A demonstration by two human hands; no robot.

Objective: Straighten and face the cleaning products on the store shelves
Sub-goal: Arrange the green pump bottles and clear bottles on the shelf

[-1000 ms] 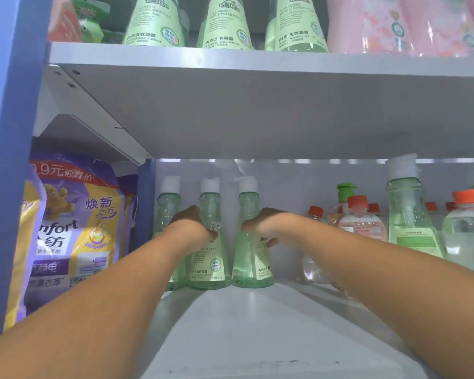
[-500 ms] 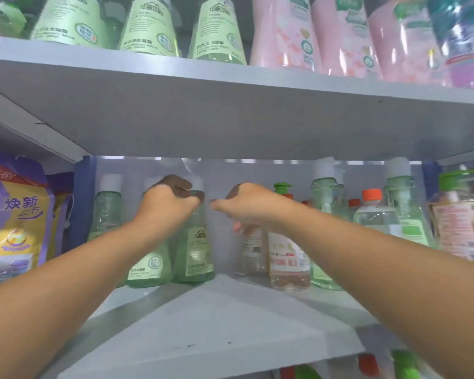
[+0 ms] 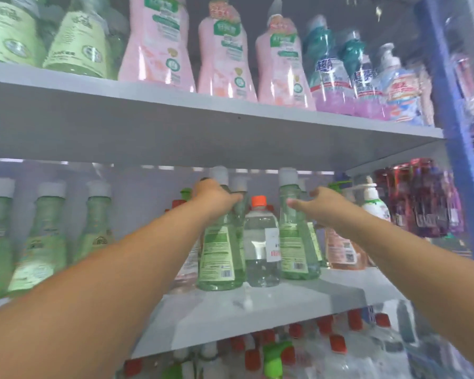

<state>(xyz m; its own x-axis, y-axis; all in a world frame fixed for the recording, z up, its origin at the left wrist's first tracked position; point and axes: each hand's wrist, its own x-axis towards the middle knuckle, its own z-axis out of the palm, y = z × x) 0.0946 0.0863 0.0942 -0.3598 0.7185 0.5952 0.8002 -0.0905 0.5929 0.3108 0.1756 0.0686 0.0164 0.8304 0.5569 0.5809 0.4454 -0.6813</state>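
On the middle shelf (image 3: pixel 257 307) stand several green bottles with white caps. My left hand (image 3: pixel 216 198) grips the neck of one green bottle (image 3: pixel 219 258), whose back label with a barcode faces me. My right hand (image 3: pixel 320 202) is spread with relaxed fingers just right of a second green bottle (image 3: pixel 296 242), also back label forward; contact with it is unclear. Between the two stands a clear bottle with an orange cap (image 3: pixel 260 242). Three more green bottles (image 3: pixel 41 242) stand in a row at the far left.
The upper shelf (image 3: pixel 175 127) hangs low over the bottle caps and carries green, pink (image 3: pixel 225 56) and teal-capped bottles. A white pump bottle (image 3: pixel 375 206) and dark red pouches (image 3: pixel 422 203) sit at the right by a blue upright (image 3: pixel 460 132). Red-capped bottles fill the shelf below.
Both hands have left the three green bottles at the left and moved right along the shelf. My left hand now grips another green bottle; my right hand has opened beside a second one.
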